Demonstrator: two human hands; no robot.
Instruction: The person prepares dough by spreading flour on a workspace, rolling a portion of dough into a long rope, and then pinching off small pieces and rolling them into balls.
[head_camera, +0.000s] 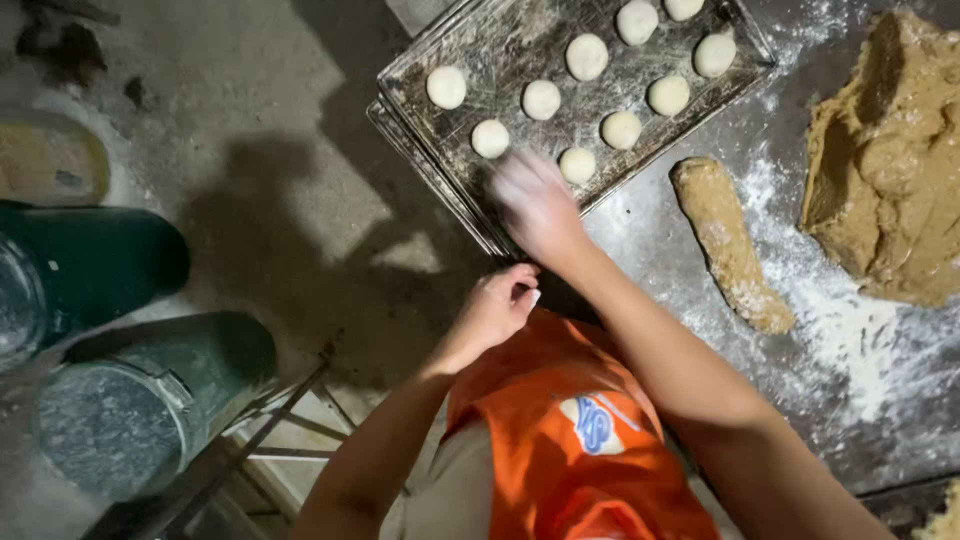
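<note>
1. Right hand (533, 205): reaches out over the near edge of the baking tray (455, 140). It is motion-blurred, so I cannot tell whether its fingers are apart or together, or whether they hold anything.
2. Left hand (495, 308): held close to the body, just near of the tray's near corner. Fingers curled together in a loose fist; whatever they may enclose is hidden.
3. Tray: dark, scratched metal, set at an angle on the worktop (690, 250), seemingly stacked on a second tray whose rim shows at the left edge.
4. Dough rounds (541, 99): ten pale rounds lie on the tray in rough rows, apart from one another. The nearest one (577, 165) lies just right of the blurred right hand.
5. Dough log (730, 245): tan, flour-dusted roll on the worktop, right of the tray.
6. Dough mass (885, 165): large tan lump at far right, loose flour (850, 340) spread near it.
7. Apron (570, 430): orange, with a white and blue oval badge on the chest.
8. Floor at left: two dark green bins (150, 400) stand there.
</note>
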